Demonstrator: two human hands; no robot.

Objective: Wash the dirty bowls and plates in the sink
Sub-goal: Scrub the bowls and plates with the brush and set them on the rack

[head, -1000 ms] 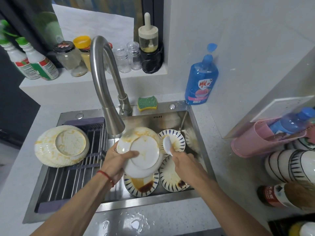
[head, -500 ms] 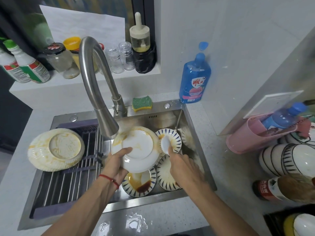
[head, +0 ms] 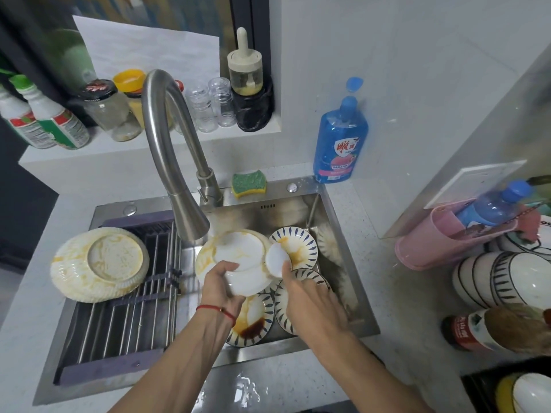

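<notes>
The left hand (head: 220, 286) keeps its grip on the white plate (head: 238, 260), thumb curled over the upturned base, fingers hidden beneath the rim, and the plate now sits a touch higher and closer under the faucet spout (head: 190, 225) than a second ago. No water shows running from it. The right hand (head: 310, 296) stays just right of the plate, pinching a small white disc-shaped piece (head: 277, 259) at its fingertips; what it is I cannot tell, perhaps a scrubbing pad or small saucer. It has edged in and now overlaps the plate's right rim, where half a second ago it hung slightly clear.

Yellow smears cling to the plate's far-left edge, beyond the left thumb. Below both wrists, patterned plates (head: 250, 320) lie in the sink (head: 343, 234) with dark sauce pooled on one. Well left of the left hand, a stained bowl (head: 100, 263) sits upside down on the drying rack (head: 125, 332).

My read: scrubbing of this plate is just starting, and most of the stack remains dirty.
</notes>
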